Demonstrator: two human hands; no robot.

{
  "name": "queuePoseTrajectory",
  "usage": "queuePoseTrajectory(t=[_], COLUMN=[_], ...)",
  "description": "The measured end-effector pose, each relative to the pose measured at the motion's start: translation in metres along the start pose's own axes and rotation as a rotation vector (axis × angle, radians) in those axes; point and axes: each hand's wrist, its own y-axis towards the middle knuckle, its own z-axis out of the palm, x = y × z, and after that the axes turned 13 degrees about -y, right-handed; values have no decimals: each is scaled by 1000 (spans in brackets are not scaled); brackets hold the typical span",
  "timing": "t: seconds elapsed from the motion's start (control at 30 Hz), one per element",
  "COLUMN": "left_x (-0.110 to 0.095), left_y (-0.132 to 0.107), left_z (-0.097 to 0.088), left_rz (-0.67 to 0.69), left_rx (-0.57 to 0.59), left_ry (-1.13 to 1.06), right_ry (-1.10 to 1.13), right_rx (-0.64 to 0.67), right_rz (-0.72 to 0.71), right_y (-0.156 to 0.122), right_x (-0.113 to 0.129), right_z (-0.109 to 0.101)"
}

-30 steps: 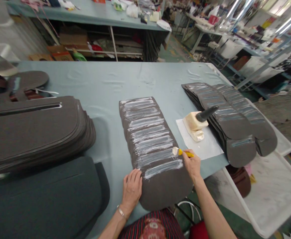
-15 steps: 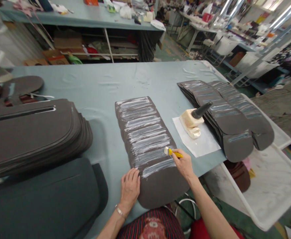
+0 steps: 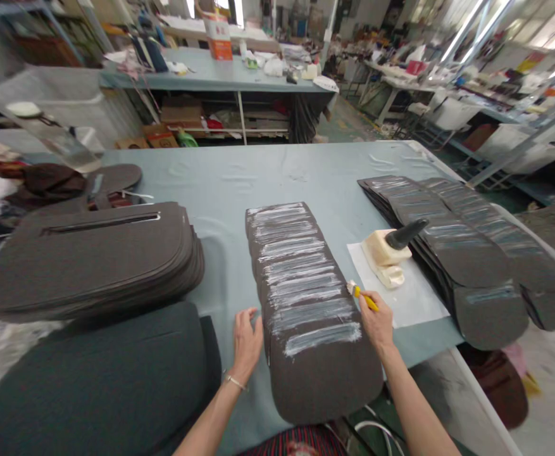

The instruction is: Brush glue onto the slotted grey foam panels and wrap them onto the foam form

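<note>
Overlapping dark brown panels (image 3: 324, 386) lie in a row in front of me, with white glue-like streaks across their exposed strips. My right hand (image 3: 376, 316) grips a small paintbrush (image 3: 368, 303) with a yellow handle; its white-coated bristles are at the panels' right edge. Beside the panels' left edge, my left hand (image 3: 247, 339) hovers near the table with its fingers apart, holding nothing. To the right, a cream container (image 3: 384, 247) with a black spout-like piece rests on a white sheet (image 3: 422, 297).
A thick stack of brown panels (image 3: 92, 253) with a slot on top stands at the left, with dark green panels (image 3: 116, 380) nearer me. Streaked panels (image 3: 467, 253) lie fanned at the right. A white bin (image 3: 486, 392) sits below the table's right edge.
My left hand has come off the panels' left edge and its fingers have spread. The brush has moved right to the panels' edge. The view has tilted up and turned left.
</note>
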Motion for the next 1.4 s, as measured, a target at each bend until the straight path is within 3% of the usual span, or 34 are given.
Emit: queuePoseTrajectory(t=[0.13,0.27,0.43,0.5,0.6,0.77,0.9,1.07,1.23,1.4], left_x=[-8,-24,-30,-28,-27,-27,-20,-8,-13,-20], left_y=[11,-4,-20,-21,-21,-22,-18,1,36,61], left_z=[-2,-1,3,4,3,4,1,-2,11,32], left_rz=[22,97,120,119,111,75,1,-60,-235,-320], left_rx=[102,267,248,243,246,246,249,140,-44,-110], left_ry=[56,146,229,232,228,205,97,-23,241,354], right_ry=[66,142,269,269,191,-98,-46,27,-178,-396], right_rx=[60,148,390,432,381,129,-11,172,238,225], right_rz=[-38,-118,-227,-247,-169,-44,-9,36,-29,-84], right_y=[-4,-37,-81,-84,-70,-34,-23,-5,34,58], right_x=[25,64,96,88,54,-5,-14,-19,-15,2], right_z=[-7,-9,8,12,6,-24,-31,0,52,85])
